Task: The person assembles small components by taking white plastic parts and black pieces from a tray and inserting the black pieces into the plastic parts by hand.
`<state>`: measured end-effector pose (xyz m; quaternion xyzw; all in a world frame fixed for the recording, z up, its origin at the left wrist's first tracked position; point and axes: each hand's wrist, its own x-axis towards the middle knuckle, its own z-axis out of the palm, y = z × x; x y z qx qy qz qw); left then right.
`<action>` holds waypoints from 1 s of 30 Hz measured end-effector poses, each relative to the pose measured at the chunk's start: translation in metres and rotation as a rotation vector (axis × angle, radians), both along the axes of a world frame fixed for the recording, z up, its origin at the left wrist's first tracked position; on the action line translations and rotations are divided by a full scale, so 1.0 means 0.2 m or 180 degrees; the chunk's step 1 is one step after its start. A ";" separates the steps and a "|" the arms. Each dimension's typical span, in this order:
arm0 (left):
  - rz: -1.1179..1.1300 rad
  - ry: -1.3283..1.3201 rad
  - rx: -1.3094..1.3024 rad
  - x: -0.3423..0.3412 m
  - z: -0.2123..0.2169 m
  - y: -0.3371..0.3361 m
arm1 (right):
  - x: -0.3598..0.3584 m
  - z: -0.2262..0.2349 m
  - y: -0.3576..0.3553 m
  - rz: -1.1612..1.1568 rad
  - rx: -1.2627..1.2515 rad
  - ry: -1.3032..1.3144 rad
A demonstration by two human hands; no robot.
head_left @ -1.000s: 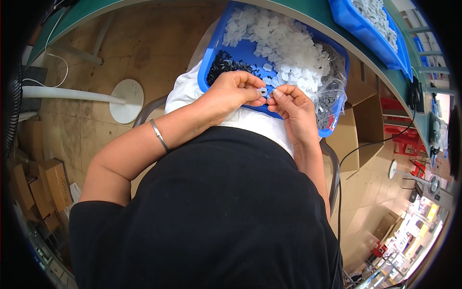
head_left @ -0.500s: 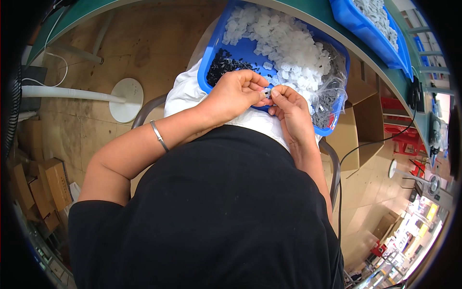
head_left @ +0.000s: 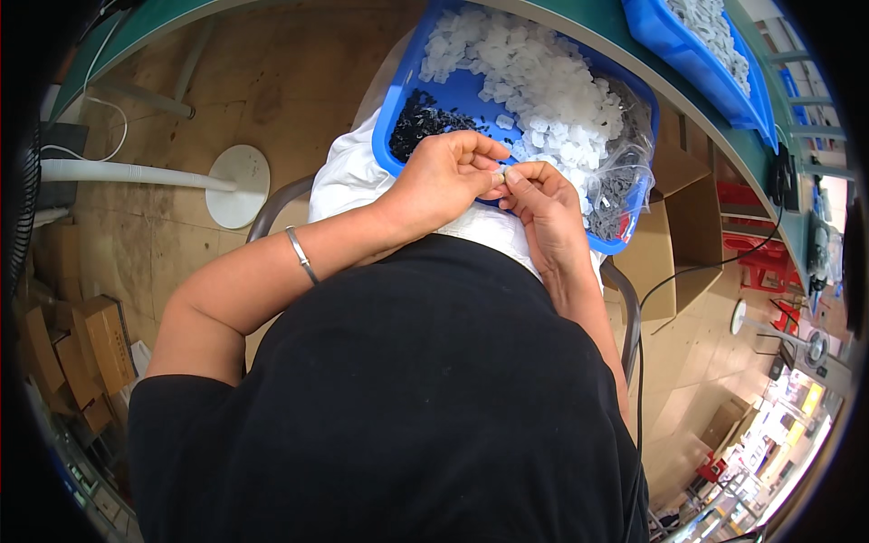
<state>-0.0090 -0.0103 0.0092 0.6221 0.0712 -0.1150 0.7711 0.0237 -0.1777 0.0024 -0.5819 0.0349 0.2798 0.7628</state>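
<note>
My left hand (head_left: 442,179) and my right hand (head_left: 549,206) meet fingertip to fingertip over the near edge of a blue tray (head_left: 385,127). Both pinch a tiny pale plastic piece (head_left: 501,169), mostly covered by the fingers. Beneath and beyond them the tray holds a big heap of translucent white plastic pieces (head_left: 548,86). Small black parts (head_left: 425,122) lie at its left side, beside my left hand. To the right, next to my right hand, a clear plastic bag (head_left: 638,136) lies by a pile of dark grey parts (head_left: 608,204).
A green table (head_left: 579,20) curves past the tray's far side, carrying another blue bin (head_left: 701,77) of grey parts. An open cardboard box (head_left: 692,235) stands on the right, with a black cable (head_left: 706,265) hanging past it. A white round stand base (head_left: 239,187) is on the left floor.
My right fingertips have shifted slightly left, closer to the left ones. The small piece, with a dark part showing on it before, is now more covered.
</note>
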 end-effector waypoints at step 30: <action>-0.0058 -0.3184 0.1066 0.53 0.58 -0.04 | 0.05 0.03 -0.10 -0.0648 -0.0164 -0.0451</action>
